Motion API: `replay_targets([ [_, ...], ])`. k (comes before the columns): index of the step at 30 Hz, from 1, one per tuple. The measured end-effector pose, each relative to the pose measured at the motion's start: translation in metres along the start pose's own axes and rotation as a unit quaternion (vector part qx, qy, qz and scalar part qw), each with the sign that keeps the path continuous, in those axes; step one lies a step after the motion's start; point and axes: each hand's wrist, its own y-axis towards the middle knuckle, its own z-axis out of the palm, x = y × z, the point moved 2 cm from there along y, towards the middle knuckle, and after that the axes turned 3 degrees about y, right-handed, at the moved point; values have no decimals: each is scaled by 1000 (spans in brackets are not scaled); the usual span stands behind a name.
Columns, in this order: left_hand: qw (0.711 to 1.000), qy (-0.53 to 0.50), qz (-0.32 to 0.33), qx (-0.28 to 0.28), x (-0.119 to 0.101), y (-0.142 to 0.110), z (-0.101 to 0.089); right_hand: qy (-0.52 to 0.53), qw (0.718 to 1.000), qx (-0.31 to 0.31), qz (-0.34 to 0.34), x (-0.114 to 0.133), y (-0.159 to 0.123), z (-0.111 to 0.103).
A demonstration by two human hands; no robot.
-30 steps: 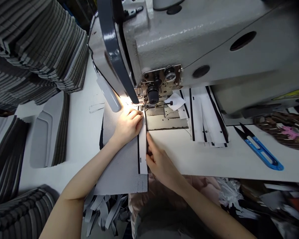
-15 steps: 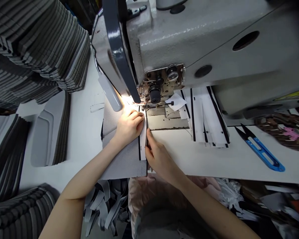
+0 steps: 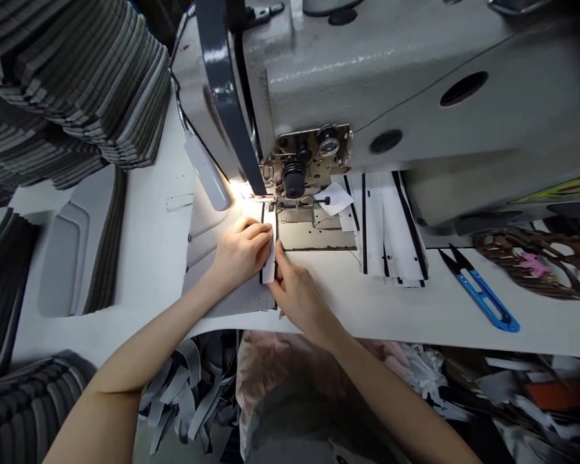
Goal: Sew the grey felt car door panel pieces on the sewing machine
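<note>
A grey mesh fabric panel (image 3: 207,235) lies beneath the sewing machine (image 3: 314,71), with a black-edged white strip (image 3: 269,267) along its right side. My left hand (image 3: 241,251) bears down on both just in front of the presser foot (image 3: 270,205), its fingers curled together with the tips at the strip. Lower down, my right hand (image 3: 297,293) holds the panel's right edge beside the strip between thumb and forefinger; its other fingers are partly hidden. The strip's upper end runs under the foot.
Blue thread snips (image 3: 486,299) and a brown basket-like holder (image 3: 551,264) lie at right. More black-edged white strips (image 3: 391,225) are fanned under the machine arm. Stacks of grey padded pieces (image 3: 91,84) crowd the left. Grey offcuts (image 3: 188,386) hang below the table edge.
The panel and strip have fed away from me under the foot, so less of them shows at the front. My right hand has moved slightly with them; my left stays near the foot.
</note>
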Motion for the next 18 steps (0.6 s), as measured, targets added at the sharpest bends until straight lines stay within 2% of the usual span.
replay_targets([
  [10,1000,-3,-22,-6,20,13,15,-20,999,-24,-22,-3,2,2],
  [18,1000,-8,-4,-17,9,5,8,5,998,-62,-15,-7,22,-3],
])
